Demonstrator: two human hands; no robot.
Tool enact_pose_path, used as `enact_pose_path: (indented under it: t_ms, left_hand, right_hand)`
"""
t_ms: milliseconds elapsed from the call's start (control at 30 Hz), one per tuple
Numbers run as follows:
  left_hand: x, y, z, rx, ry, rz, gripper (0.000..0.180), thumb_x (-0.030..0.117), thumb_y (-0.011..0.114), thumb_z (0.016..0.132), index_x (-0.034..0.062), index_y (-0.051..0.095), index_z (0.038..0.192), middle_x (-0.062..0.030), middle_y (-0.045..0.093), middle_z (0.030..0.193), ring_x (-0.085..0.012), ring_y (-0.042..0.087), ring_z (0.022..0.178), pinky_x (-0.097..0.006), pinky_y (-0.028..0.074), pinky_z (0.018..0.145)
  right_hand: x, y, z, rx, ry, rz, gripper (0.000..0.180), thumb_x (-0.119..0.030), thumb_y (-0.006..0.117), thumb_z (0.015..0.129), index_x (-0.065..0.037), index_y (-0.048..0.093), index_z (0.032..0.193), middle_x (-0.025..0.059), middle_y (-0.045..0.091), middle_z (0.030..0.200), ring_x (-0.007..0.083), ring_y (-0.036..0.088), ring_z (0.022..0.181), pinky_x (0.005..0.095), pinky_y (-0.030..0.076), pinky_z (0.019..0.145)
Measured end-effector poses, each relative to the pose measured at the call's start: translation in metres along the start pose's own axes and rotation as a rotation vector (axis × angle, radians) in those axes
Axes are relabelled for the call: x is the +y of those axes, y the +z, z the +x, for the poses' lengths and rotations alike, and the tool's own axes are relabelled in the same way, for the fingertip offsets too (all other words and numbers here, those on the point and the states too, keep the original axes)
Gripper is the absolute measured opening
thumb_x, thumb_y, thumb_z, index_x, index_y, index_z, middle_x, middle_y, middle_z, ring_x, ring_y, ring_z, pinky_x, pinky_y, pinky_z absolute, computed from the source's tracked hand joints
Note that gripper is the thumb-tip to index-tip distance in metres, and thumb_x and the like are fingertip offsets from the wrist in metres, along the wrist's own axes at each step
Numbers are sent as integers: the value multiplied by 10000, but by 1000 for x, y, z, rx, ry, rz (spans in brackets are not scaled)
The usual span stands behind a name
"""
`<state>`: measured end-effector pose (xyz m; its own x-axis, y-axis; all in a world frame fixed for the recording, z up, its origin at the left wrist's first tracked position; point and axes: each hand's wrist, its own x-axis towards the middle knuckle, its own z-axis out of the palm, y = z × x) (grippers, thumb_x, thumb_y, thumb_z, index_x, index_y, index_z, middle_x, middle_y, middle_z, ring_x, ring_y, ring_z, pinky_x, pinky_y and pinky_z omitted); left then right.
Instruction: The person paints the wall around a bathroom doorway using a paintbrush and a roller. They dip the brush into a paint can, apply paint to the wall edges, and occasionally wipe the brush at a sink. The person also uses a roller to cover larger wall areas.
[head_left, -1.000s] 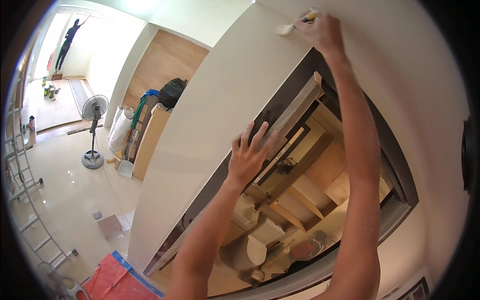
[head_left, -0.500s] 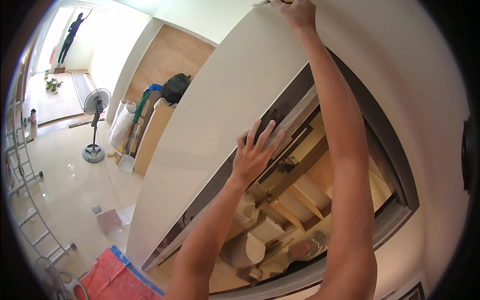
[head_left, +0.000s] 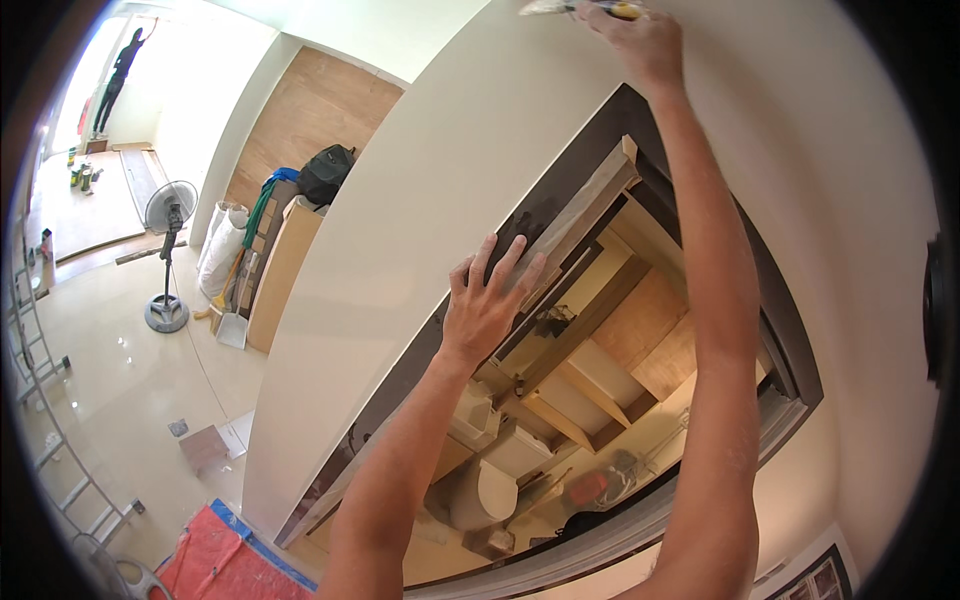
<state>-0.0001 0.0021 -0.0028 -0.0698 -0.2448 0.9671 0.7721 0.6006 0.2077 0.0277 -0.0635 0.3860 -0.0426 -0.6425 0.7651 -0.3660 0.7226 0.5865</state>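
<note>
My left hand (head_left: 480,312) lies with fingers spread against the dark door frame (head_left: 598,128), holding nothing. My right hand (head_left: 645,48) is raised high at the top of the view, beyond the frame's upper corner. Its fingers close around a putty knife (head_left: 548,7) with a pale flat end and a bit of yellow on its handle. The tool is blurred and partly cut off by the picture's edge. It is at the pale wall (head_left: 400,225) above the frame.
Through the doorway are a toilet (head_left: 490,497) and wooden shelving (head_left: 575,400). At left stand a fan (head_left: 170,240), a ladder (head_left: 60,425) and leaning boards (head_left: 280,270). A red sheet (head_left: 225,560) covers part of the floor. Another person (head_left: 118,85) works far off.
My right hand has moved right with the putty knife, and more of the tool shows. My left hand stays on the frame. The whole view has shifted slightly.
</note>
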Motion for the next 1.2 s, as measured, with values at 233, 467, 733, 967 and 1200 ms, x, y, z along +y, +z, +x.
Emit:
enact_pose_path:
  t_ms: [233,467,733,967,1200]
  left_hand:
    - [-2,-1,1,-6,-1,6,645,191,699,898,264,467,1496,-43,395,1575,-330,393,1412,-476,379,1005]
    - [-7,-3,2,-4,-7,12,644,191,699,896,273,471,1493,-39,403,1567,-328,397,1403,-472,379,1002]
    - [-2,-1,1,-17,-20,-15,653,182,696,889,301,471,1490,-28,403,1568,-322,381,1418,-472,375,1018]
    - [-3,-1,1,-3,-26,-34,648,182,701,881,298,482,1479,-25,413,1560,-319,381,1421,-466,370,1025]
    - [-2,-2,2,-2,-23,-35,639,174,700,878,295,492,1469,-26,422,1555,-320,389,1418,-462,374,1008]
  right_hand:
    - [22,43,3,-4,54,-40,213,-220,755,826,-48,785,948,137,769,891,239,752,812,328,583,736]
    - [28,5,-17,-206,167,-208,290,-370,739,867,-144,781,1045,4,762,860,124,693,782,296,545,744]
    - [41,-29,-31,-213,185,-141,274,-341,732,883,-94,793,983,-20,765,803,54,681,740,241,540,716]
    - [44,-49,-32,-268,184,-314,305,-339,715,903,-57,786,993,1,774,834,71,713,775,235,552,745]
    - [53,-62,-42,-191,177,-156,338,-398,701,870,-72,786,854,61,737,745,175,698,707,323,559,733]
